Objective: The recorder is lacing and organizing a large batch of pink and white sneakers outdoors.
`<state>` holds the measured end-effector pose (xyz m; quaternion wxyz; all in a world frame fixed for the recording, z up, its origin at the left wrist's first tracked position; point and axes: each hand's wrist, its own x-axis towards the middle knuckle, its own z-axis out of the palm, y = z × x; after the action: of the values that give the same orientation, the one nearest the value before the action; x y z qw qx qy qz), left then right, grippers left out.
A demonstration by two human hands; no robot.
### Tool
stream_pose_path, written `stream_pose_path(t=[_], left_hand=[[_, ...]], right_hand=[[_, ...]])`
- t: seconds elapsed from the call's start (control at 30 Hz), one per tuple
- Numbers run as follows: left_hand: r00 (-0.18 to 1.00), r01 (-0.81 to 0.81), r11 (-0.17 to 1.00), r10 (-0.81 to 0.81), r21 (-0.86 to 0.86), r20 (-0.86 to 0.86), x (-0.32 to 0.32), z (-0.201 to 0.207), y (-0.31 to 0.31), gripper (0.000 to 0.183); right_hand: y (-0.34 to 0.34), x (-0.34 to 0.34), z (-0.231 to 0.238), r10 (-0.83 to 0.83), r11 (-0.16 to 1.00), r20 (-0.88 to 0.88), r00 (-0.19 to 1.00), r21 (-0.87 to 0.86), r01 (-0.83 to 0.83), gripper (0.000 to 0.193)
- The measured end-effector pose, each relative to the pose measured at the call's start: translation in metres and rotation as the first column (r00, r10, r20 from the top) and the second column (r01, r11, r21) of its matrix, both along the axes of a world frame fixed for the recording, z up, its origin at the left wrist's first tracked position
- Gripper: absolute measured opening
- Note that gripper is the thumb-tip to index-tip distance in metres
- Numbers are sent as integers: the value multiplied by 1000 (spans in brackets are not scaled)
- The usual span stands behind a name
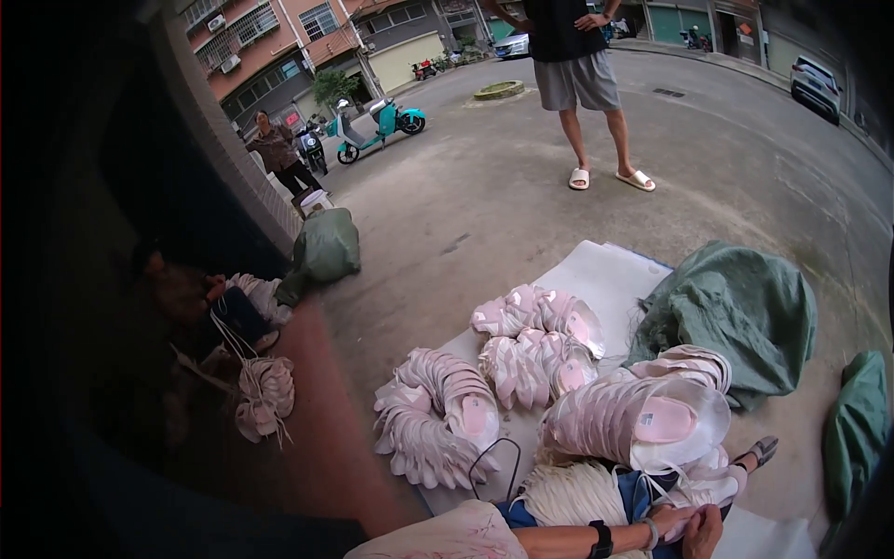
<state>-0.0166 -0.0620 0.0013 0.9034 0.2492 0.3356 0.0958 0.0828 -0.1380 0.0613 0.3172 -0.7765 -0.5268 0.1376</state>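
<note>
My left hand, with a black watch and a light bracelet on its arm, is closed at the lower right. Touching it is my right hand, its fingers curled in; what either one pinches is too small to make out. Just beyond them lies a pink-and-white shoe upper with loose white laces. Across my lap rests a thick bundle of white laces. A long nested stack of pink-and-white shoe uppers lies beyond my hands, and a curved stack sits to its left.
Smaller upper stacks lie on a pale sheet. Green sacks stand at the right. On the left, a seated person is near more uppers. Someone in grey shorts stands ahead; a teal scooter is parked farther back.
</note>
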Motion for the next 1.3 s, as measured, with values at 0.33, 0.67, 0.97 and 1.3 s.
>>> stream_pose_path(t=[0.33, 0.67, 0.97, 1.3], left_hand=[[974, -3, 995, 24, 96, -227, 16, -48, -14, 44], [984, -35, 999, 35, 2, -175, 28, -88, -22, 41], [976, -29, 999, 19, -45, -217, 18, -48, -12, 35], [975, -12, 998, 0, -54, -224, 27, -78, -16, 36]], right_hand=[[-1, -1, 6, -26, 1000, -61, 998, 2, 27, 14], [-1, 1, 8, -96, 993, -113, 989, -80, 88, 18], [6, 8, 19, 5, 995, -28, 1000, -96, -8, 18], [19, 13, 26, 112, 977, 13, 994, -182, -108, 17]])
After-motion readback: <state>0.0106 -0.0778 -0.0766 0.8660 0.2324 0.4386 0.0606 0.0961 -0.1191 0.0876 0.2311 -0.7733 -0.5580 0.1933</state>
